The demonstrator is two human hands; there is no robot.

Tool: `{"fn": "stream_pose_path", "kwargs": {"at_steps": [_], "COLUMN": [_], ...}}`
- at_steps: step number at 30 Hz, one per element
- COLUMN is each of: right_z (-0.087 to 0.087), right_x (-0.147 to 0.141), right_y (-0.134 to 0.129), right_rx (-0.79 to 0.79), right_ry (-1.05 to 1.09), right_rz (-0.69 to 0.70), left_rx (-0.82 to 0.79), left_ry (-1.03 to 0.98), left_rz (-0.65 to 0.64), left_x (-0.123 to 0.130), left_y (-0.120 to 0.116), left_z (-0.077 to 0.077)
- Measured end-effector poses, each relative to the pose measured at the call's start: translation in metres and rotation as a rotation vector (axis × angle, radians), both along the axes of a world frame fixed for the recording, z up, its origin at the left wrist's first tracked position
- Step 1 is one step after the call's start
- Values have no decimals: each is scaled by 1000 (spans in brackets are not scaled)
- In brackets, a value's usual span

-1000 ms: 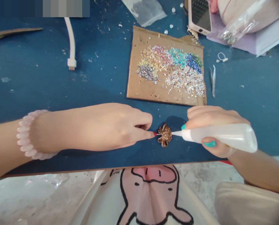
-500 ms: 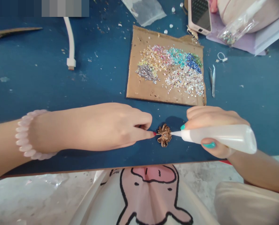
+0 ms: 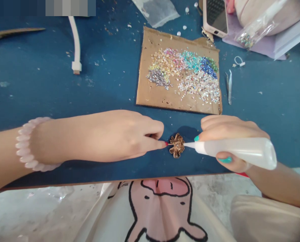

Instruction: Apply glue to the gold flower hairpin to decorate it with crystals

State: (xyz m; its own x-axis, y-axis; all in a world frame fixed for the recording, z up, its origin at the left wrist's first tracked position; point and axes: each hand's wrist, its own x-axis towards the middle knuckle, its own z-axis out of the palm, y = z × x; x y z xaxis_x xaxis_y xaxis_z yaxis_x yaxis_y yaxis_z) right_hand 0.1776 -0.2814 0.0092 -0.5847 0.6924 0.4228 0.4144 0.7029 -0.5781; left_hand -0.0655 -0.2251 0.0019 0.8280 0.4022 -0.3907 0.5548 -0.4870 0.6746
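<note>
Bottle (image 3: pixel 253 153), clamped in the right hand (image 3: pixel 234 129), has dipped slightly at its blunt end toward the near edge of the table (image 3: pixel 109 87), while the ornament (image 3: pixel 176 145) stays between the hands, its stem pinched by the left hand (image 3: pixel 122 136). That edge runs just below both hands, the card (image 3: pixel 152 97) sits close beyond them, and wider room opens past the left. Whether the nozzle (image 3: pixel 189 145) touches I cannot tell; the phone (image 3: pixel 216 16), beyond the right hand, is cut off.

blue tabletop (image 3: pixel 109 90) carries cardboard sheet (image 3: pixel 160 97), metal tweezers (image 3: pixel 230 89), white cable (image 3: pixel 76 43), plastic bag (image 3: pixel 161 13), scattered beads (image 3: pixel 178 33).
</note>
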Motion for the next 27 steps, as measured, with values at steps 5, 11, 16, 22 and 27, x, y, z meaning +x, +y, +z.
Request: {"fn": "stream_pose_path", "kwargs": {"at_steps": [5,11,16,22,27], "right_z": [-5,-9,-3,1,1], "right_x": [-3,-4,-2,-1,-2], "right_y": [-2,-5,-5,-4,-3], "right_rx": [-21,-82,-32,-57,-80], "right_ry": [84,135,30,-62,-20], "right_rz": [17,23,-61,-79,-11], "left_rx": [-17,9,69,52,61], "left_ry": [23,60,121,66,30], "left_rz": [13,7,29,22,16], "left_x": [-1,4,6,0,-2], "left_y": [0,-3,-7,-1,-1], "left_z": [-3,10,19,-4,-4]}}
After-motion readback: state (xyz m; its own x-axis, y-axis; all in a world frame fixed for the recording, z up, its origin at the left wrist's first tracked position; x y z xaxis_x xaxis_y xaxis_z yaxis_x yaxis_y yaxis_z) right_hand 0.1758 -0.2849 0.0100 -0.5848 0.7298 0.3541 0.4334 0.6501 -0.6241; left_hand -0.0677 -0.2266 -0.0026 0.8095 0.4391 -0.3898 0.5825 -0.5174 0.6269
